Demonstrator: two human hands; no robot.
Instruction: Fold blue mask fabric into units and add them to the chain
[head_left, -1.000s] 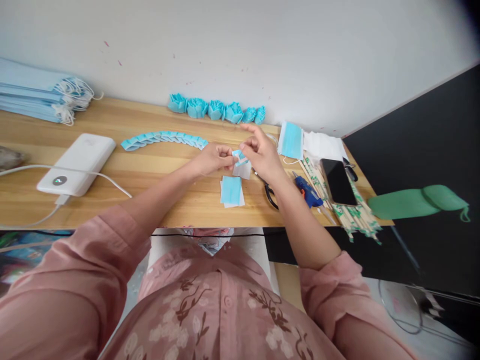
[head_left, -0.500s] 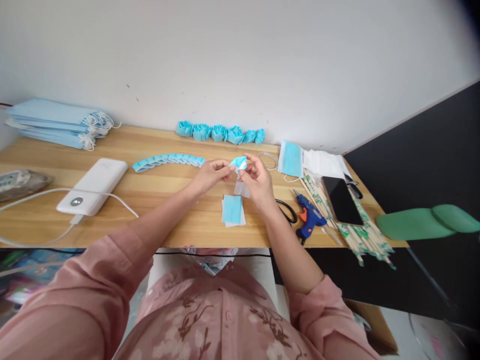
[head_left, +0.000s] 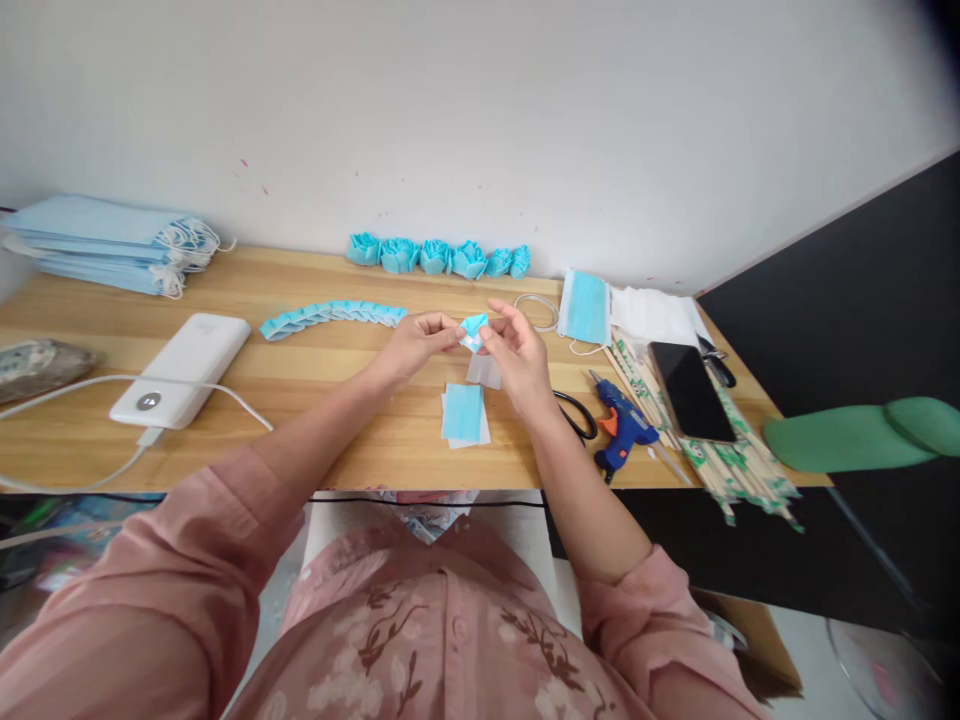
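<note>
1 head view, forward and down

A wooden desk meets a pale wall (red-flecked) beside a black panel.

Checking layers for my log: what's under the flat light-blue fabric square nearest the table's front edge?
White sheet material sticks out beneath the fabric square; its covered middle cannot be seen.

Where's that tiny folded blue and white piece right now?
In the head view, the folded blue-and-white piece is near the middle, held between the left hand and the right hand, beyond the flat blue rectangle on the wooden table.
</note>
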